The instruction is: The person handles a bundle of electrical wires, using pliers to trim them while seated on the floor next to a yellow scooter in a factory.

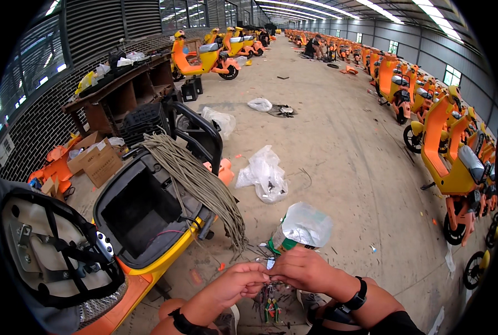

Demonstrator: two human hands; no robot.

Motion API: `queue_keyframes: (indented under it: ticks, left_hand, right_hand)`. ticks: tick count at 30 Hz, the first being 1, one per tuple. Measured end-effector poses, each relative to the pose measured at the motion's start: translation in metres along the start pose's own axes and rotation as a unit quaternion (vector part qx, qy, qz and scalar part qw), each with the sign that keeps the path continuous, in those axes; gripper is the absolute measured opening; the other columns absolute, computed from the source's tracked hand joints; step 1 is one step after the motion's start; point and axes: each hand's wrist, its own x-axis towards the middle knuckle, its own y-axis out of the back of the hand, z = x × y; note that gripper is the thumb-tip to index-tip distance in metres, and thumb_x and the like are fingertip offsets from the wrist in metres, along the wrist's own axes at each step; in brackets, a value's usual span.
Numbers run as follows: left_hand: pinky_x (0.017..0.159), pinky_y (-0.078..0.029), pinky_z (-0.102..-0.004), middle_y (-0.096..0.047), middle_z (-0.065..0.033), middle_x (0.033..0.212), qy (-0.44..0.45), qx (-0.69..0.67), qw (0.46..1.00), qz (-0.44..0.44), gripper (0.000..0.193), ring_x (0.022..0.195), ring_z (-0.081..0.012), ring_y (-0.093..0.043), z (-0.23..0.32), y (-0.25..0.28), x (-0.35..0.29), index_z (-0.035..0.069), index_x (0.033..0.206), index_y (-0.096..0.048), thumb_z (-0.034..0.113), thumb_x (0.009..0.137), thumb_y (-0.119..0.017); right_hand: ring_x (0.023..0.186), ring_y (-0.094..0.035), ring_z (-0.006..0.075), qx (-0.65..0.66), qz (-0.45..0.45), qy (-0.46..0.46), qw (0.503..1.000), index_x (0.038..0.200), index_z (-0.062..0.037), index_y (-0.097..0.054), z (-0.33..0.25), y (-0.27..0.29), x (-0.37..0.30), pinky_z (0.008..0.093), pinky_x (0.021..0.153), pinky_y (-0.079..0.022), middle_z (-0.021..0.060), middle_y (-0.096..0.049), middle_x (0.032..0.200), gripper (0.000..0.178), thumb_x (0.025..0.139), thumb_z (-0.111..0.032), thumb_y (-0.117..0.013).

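Note:
Just above the floor between my shoes, my left hand (239,283) and my right hand (304,270) meet fingertip to fingertip. Both are closed in a pinch on something small that I cannot make out. Below them lie pliers (272,310) with green and orange handles, among dark scraps. Beyond my right hand stands a bag (309,222), whitish and silvery inside with some green on its side. To the left is a yellow and orange scooter (173,254), its seat (42,237) tipped up and its dark storage box open. A bundle of grey-green cables (196,181) drapes over its rear.
Clear plastic bags (264,174) and scraps litter the concrete floor. Rows of orange and yellow scooters (447,159) line the right side. A brown workbench (123,92), a cardboard box (99,163) and more scooters (204,58) stand left. A person (314,47) sits far off.

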Motion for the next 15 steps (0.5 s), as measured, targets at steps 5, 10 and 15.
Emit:
queue_keyframes:
  ticks: [5,10,15]
  left_hand:
    - [0.045,-0.024,-0.0203,-0.041,0.0061,0.063,0.001,-0.017,1.000,-0.010,0.007,0.050,-0.0025,-0.033,-0.0019,0.0049,0.0003,0.002,0.090,-0.058,0.008,0.093,-0.056]
    - [0.047,-0.025,-0.0198,-0.041,0.0072,0.063,-0.019,-0.003,1.000,0.013,0.007,0.051,-0.0025,-0.033,-0.0040,0.0052,-0.0002,0.004,0.090,-0.059,0.011,0.092,-0.057]
    - [0.049,-0.030,-0.0206,-0.047,0.0067,0.067,-0.079,0.110,0.988,0.076,0.009,0.056,-0.0029,-0.039,-0.0070,0.0030,0.0041,0.005,0.089,-0.061,0.014,0.092,-0.059]
  right_hand:
    - [0.080,-0.062,0.0212,0.015,0.001,-0.004,1.000,0.092,-0.0105,-0.064,-0.0025,0.0016,0.0027,0.0322,0.070,-0.048,0.0022,-0.063,0.086,0.015,0.080,-0.012,-0.072]
    - [0.074,-0.063,0.0259,0.076,-0.007,-0.080,0.994,0.094,-0.0090,-0.065,-0.0043,-0.0026,0.0005,0.0353,0.065,-0.050,0.0055,-0.064,0.081,0.012,0.084,-0.016,-0.069]
    - [0.066,-0.062,0.0206,0.148,-0.010,-0.208,0.967,0.092,-0.0059,-0.065,-0.0084,-0.0083,-0.0033,0.0331,0.061,-0.050,0.0065,-0.065,0.076,0.012,0.089,-0.017,-0.066]
